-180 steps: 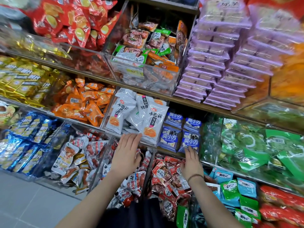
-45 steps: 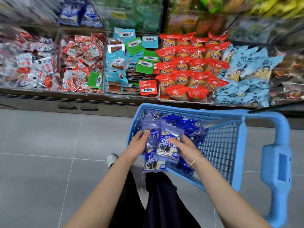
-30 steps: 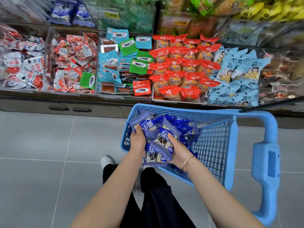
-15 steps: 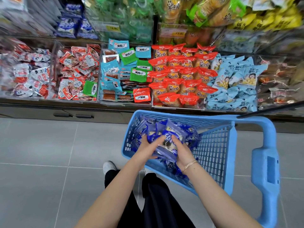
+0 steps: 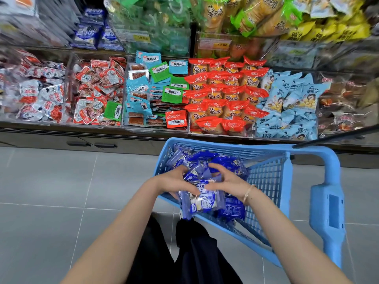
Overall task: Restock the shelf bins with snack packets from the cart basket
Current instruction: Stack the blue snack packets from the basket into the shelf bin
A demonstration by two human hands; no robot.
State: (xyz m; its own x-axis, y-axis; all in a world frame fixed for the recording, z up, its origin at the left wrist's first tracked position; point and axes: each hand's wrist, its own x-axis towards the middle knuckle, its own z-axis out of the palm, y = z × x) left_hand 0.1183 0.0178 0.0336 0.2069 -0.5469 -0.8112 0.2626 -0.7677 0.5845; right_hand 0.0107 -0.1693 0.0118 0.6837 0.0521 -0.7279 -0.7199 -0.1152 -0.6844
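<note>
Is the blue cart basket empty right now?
No, blue snack packets lie piled in the cart basket, and the left hand and right hand grip a bundle of them.

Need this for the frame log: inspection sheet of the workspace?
surface: grey tiled floor; cart basket in front of the shelf.
job's things: blue snack packets piled in the basket; shelf bins well stocked.
clutter: one green packet among red-and-white ones.
grips: left hand and right hand both hold a bunch of blue packets over the near rim.
cables: nothing seen.
surroundings: cupboard doors under the shelf; bracelet on the right wrist.
</note>
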